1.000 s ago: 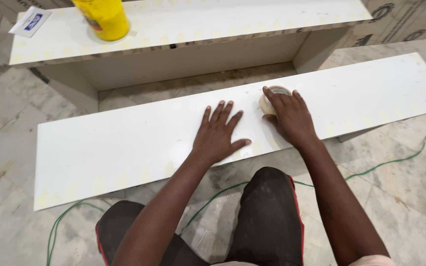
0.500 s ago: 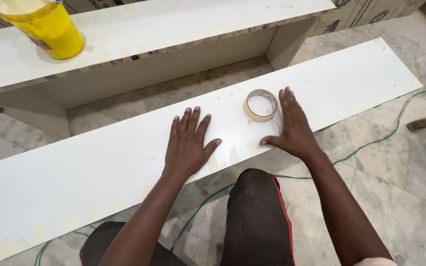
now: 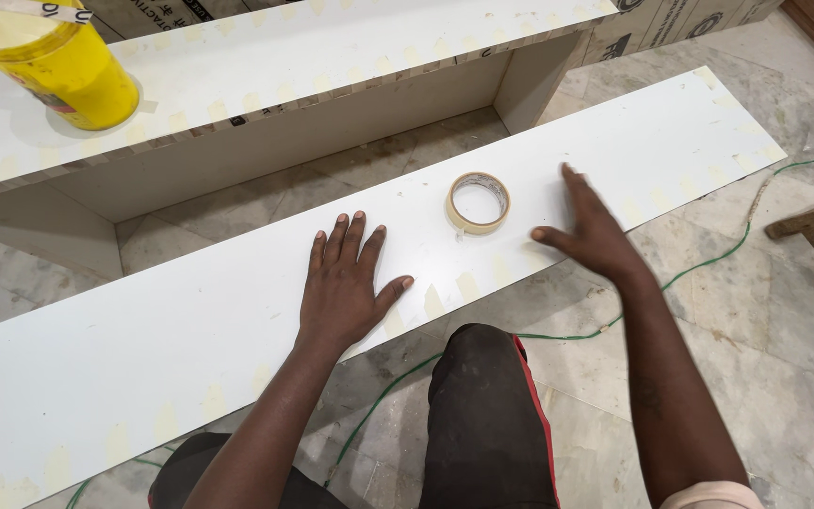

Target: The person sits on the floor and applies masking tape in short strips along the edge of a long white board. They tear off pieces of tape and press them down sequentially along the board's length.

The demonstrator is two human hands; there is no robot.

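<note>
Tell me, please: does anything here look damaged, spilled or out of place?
Nothing is spilled or broken. The board lies flat, the tape roll rests on it, the left hand presses it. Only a green cable runs loose across the floor under the board.

I record a white board [image 3: 237,349] with pale tan tape strips spaced along its near edge. The roll of tape [image 3: 478,202] on it is beige with a cream inner ring. The long bench-like panel [image 3: 266,66] behind is white on top, its edge striped tan and cream. The container [image 3: 54,61] is bright yellow with a paler yellow lid. The floor [image 3: 774,330] is grey-white marble with darker veins. The cable [image 3: 708,264] is green. The trousers [image 3: 487,424] look black with a red seam, though shadow may darken them.
</note>
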